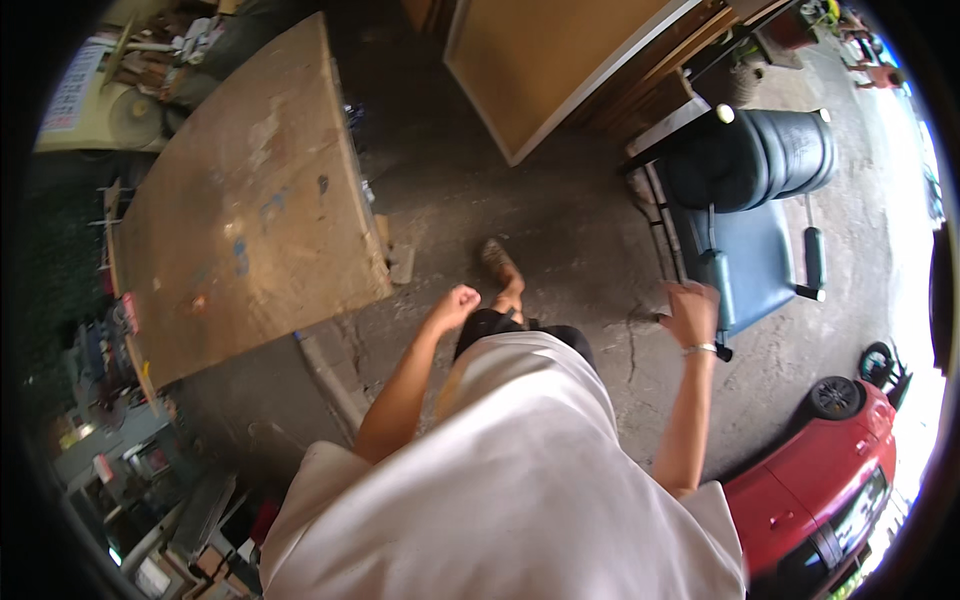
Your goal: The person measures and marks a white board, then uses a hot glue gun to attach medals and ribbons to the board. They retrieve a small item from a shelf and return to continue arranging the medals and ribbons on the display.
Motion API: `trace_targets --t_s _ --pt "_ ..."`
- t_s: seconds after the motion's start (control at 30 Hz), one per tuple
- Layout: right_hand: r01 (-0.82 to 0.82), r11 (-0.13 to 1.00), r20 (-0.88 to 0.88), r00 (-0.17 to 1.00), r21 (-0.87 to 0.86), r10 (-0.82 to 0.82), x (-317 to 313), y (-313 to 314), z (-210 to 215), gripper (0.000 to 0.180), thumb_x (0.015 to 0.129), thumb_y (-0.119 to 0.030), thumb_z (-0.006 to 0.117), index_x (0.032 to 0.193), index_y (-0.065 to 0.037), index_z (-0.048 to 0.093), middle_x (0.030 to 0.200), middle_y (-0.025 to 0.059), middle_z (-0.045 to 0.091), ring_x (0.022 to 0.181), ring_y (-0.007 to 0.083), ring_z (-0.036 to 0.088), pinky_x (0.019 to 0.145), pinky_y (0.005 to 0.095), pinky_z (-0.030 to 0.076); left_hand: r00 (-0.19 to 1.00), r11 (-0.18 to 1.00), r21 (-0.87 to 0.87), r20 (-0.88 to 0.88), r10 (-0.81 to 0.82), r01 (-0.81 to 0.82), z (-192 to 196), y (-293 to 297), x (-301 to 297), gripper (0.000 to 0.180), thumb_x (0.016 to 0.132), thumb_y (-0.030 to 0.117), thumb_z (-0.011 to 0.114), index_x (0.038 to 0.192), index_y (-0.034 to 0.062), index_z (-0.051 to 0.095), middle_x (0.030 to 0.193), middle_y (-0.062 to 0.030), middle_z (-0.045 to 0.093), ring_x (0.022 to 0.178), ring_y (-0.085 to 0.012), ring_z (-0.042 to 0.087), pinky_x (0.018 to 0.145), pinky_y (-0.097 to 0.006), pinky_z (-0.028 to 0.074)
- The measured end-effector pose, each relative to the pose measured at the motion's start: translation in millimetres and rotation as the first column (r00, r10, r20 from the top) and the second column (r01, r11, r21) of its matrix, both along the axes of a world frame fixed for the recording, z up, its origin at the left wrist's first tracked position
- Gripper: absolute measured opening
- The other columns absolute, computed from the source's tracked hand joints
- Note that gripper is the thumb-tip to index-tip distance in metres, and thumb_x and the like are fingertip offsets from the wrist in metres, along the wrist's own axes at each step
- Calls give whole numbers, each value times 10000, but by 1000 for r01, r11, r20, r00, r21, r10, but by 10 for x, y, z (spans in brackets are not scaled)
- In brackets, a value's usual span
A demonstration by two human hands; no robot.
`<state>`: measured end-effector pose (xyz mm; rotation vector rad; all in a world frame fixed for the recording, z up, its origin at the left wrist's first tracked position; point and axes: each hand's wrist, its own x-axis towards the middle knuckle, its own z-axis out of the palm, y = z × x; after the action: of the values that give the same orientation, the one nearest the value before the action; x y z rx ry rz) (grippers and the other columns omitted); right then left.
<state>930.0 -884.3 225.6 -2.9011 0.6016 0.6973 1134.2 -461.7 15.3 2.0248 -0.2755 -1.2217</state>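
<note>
My left hand (457, 305) hangs in front of my body with its fingers curled in, and nothing shows in it. The nearest thing on that side is the worn wooden tabletop (250, 210), well apart from the hand. On the right, my right hand (690, 312) has its fingers spread and slightly blurred, with a band round the wrist. It overlaps the near armrest end of a dark blue padded chair (765, 260); I cannot tell whether they touch. The chair's thick cushion (775, 160) lies at its far end.
A large framed brown board (550, 70) stands ahead, with more boards beside it. A red car (820, 470) is at the lower right. Tools and scraps clutter a bench (130, 450) on the left. Concrete floor (570, 220) lies between tabletop and chair.
</note>
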Motion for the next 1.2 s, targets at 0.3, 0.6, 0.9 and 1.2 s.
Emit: trace_targets --t_s 0.3,0.6,0.9,1.2 --pt "-454 845 666 727 281 169 2781 925 656 452 828 -256 814 1240 -115 692 1365 155 578 1104 316 633 935 442 516 964 749 -646 76 253 -146 2174 -1393 1723 330 1067 288 600 1275 35 644 1259 -131 704 1162 -229 677 991 -353 530" --pt "-553 790 599 736 264 315 4217 854 437 468 835 -211 743 1222 25 626 1440 187 527 1156 338 593 981 448 487 928 946 -322 347 134 -17 2599 -1720 2933 376 910 378 787 935 6 736 928 -178 730 877 -316 710 786 -411 531" --pt "-660 679 446 739 323 505 5688 262 157 315 875 -333 762 1108 -122 736 1168 137 675 1092 334 651 978 474 483 958 940 -307 192 214 -148 2365 -2150 4474 160 1024 178 650 986 24 631 923 -101 718 850 -194 698 772 -352 545" --pt "-539 679 48 799 499 599 7289 -263 -831 332 968 -433 653 1096 -147 764 1034 116 752 1006 336 705 926 495 523 444 -107 -728 -521 729 -678 2178 -1285 6829 47 1008 95 660 964 80 655 1132 -124 720 1114 -262 683 1094 -456 513"
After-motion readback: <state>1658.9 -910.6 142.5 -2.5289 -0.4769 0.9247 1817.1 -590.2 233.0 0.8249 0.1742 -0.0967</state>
